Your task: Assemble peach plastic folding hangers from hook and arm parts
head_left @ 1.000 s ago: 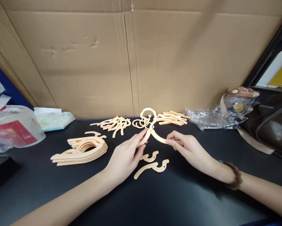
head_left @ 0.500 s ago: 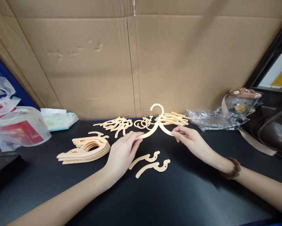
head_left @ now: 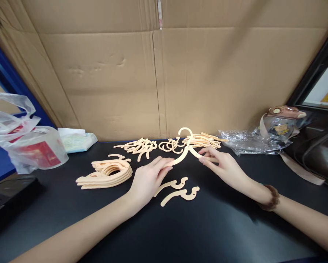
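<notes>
A pale cream plastic clothes hanger (head_left: 181, 156) is held up between my two hands, its hook upward and its two curved arms sloping down. My left hand (head_left: 149, 179) pinches the end of the left arm. The end of the right arm is in the closed fingers of my right hand (head_left: 224, 164), where a pale strip shows between thumb and fingers. Under the hanger, two loose hanger arms (head_left: 172, 196) with hooked, holed ends lie on the black table. To the left of my left hand is a stack of folded hangers (head_left: 106, 178).
Along the back lie loose hanger arms (head_left: 142, 147), hooks (head_left: 169, 145) and a pile of straight pieces (head_left: 207, 139). A plastic bag (head_left: 43, 149) and a tissue pack (head_left: 77, 142) stand left. Clear wrapping (head_left: 246, 142) and a strapped bottle (head_left: 280, 122) are at right. Cardboard (head_left: 111, 73) rises behind.
My head view has tilted and shifted slightly, so the scene sits a little further right. Both hands keep hold of the hanger, and it appears slightly lower. The loose pieces lie as before.
</notes>
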### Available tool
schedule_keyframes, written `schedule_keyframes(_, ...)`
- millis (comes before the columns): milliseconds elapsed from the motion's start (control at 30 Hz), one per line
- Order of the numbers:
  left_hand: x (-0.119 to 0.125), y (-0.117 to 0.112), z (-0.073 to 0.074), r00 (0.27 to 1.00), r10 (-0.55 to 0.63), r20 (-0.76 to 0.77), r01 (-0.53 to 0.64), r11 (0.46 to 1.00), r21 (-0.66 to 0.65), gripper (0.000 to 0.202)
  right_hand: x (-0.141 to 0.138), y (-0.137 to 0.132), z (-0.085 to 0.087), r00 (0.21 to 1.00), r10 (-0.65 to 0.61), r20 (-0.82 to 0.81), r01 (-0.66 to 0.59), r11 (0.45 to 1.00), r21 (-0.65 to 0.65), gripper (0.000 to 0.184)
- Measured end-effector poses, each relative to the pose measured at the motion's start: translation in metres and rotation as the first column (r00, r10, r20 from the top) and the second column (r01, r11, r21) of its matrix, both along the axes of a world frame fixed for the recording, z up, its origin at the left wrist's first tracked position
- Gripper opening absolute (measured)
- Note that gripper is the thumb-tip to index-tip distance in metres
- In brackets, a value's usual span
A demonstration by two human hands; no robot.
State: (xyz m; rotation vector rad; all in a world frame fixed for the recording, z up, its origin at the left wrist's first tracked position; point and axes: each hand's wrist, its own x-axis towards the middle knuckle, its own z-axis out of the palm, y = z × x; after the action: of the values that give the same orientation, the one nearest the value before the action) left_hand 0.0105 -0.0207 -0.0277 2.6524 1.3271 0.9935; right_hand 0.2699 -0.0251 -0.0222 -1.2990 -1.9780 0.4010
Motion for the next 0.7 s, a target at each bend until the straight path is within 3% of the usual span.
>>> schedule_keyframes(467,-0.007,0.009,0.000,0.999,0.039,0.026,-0.039,0.999,0.022,0.020,0.009,0.010,-0.001,0.995,-0.074,0.069,0.065,0.990,0.124,0.019)
schedule_keyframes(533,-0.008,0.009,0.000,0.999,0.032,0.032,-0.033,0.999,0.028,0.020,0.010,0.011,-0.002,0.993,-0.075,0.091,0.055,0.977,0.206,0.023)
schedule_keyframes(600,-0.006,0.007,0.000,0.999,0.018,0.040,-0.020,0.999,0.035,0.020,0.007,0.008,-0.002,0.980,-0.136,0.148,0.064,0.910,0.409,0.029)
schedule_keyframes(700,-0.002,0.001,-0.002,0.998,-0.040,0.045,0.037,0.998,0.058,0.019,-0.004,-0.002,0.001,0.929,-0.238,0.284,-0.033,0.711,0.703,0.029)
